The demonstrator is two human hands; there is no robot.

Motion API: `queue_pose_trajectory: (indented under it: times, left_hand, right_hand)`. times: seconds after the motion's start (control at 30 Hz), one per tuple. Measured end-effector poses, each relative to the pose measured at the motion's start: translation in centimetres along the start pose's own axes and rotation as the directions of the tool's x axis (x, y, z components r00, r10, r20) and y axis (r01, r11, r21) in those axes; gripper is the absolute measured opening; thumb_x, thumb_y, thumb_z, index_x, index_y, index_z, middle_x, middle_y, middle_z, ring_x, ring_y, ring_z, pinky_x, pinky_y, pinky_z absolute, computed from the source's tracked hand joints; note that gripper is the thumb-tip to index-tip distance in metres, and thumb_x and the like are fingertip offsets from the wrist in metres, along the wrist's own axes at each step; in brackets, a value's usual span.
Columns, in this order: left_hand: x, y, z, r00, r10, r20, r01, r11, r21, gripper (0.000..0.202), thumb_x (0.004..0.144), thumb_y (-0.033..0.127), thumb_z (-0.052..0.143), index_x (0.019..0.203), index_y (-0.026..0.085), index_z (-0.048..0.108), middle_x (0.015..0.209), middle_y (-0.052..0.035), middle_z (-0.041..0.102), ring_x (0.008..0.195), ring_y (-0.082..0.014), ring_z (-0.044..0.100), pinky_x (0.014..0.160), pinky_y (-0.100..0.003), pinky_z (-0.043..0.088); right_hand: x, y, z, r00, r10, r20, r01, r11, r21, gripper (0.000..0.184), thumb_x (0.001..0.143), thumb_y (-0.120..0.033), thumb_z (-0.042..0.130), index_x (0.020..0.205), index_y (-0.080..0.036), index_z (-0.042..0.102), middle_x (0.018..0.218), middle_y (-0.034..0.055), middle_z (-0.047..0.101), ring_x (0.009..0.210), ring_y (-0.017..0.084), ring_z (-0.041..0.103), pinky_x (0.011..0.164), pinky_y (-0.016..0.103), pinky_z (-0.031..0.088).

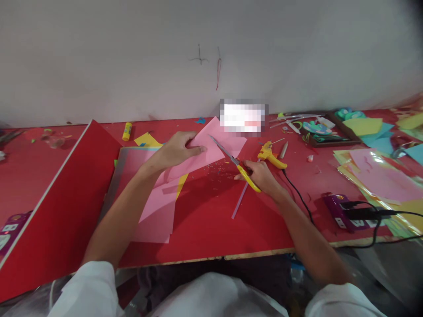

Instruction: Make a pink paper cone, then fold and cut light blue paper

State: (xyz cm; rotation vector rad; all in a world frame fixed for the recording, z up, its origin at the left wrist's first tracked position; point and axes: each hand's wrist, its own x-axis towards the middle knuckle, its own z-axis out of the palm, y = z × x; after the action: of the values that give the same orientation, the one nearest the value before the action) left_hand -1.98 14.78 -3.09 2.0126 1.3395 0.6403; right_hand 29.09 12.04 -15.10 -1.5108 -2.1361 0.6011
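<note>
My left hand [181, 150] pinches a sheet of pink paper [211, 154] between thumb and fingers, holding it raised over the table. In my right hand [259, 174] is a pair of scissors [248, 178] with yellow handles, my fingers wrapped around them. The blades point up and left and lie across the pink paper; whether they are parted I cannot tell. Under my left forearm lie more pink sheets [158, 215], with some yellow paper [181, 185] beneath. A thin pale strip [238, 204] rests on the table below the scissors.
A yellow glue gun [271, 155] with a black cord lies right of my right hand. Further right are a purple power strip [343, 211], stacked coloured papers [380, 176] and a dark tray [343, 127]. A red board [66, 207] stands at left, near a glue stick [127, 131].
</note>
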Motion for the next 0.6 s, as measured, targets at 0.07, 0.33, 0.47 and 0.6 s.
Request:
queue_pose_trajectory:
  times: [0.07,0.33,0.47,0.6]
  left_hand:
    - [0.0,0.0,0.0,1.000,0.005,0.008,-0.005,1.000,-0.011,0.038,0.083,0.050,0.069,0.073,0.020,0.048,0.073,0.0021,0.040,0.065,-0.0123,0.034,0.059,-0.030,0.026]
    - [0.0,-0.4,0.1,0.999,0.009,0.048,-0.010,1.000,0.012,0.033,0.084,0.048,0.070,0.077,0.019,0.054,0.074,0.0021,0.042,0.066,-0.0124,0.036,0.060,-0.029,0.027]
    - [0.1,-0.7,0.1,0.999,0.023,0.048,-0.025,0.999,0.036,0.041,0.083,0.051,0.071,0.073,0.021,0.046,0.072,0.0030,0.036,0.064,-0.0118,0.033,0.059,-0.030,0.024]
    - [0.1,-0.8,0.2,0.998,0.030,0.056,-0.033,0.999,0.036,0.045,0.083,0.050,0.072,0.071,0.022,0.040,0.072,0.0033,0.032,0.064,-0.0116,0.030,0.058,-0.030,0.023]
  right_hand:
    - [-0.1,0.0,-0.2,1.000,0.001,0.008,-0.001,1.000,0.003,0.067,0.082,-0.087,0.061,0.070,-0.024,0.045,0.059,-0.0019,0.048,0.055,0.014,0.039,0.058,0.030,0.026]
    - [-0.5,-1.1,-0.8,0.988,-0.002,0.157,0.008,0.999,-0.039,0.037,0.091,-0.055,0.068,0.098,-0.022,0.054,0.074,0.0020,0.062,0.062,0.018,0.053,0.061,0.030,0.029]
    - [-0.4,-1.1,-0.4,0.987,0.003,0.158,0.005,0.999,-0.045,0.036,0.090,-0.054,0.069,0.098,-0.022,0.054,0.073,0.0018,0.061,0.063,0.019,0.054,0.061,0.029,0.029]
    - [-0.3,-0.6,0.2,0.992,-0.002,0.123,0.008,0.999,-0.046,0.045,0.090,-0.065,0.067,0.093,-0.021,0.057,0.072,0.0026,0.061,0.062,0.019,0.053,0.062,0.029,0.027]
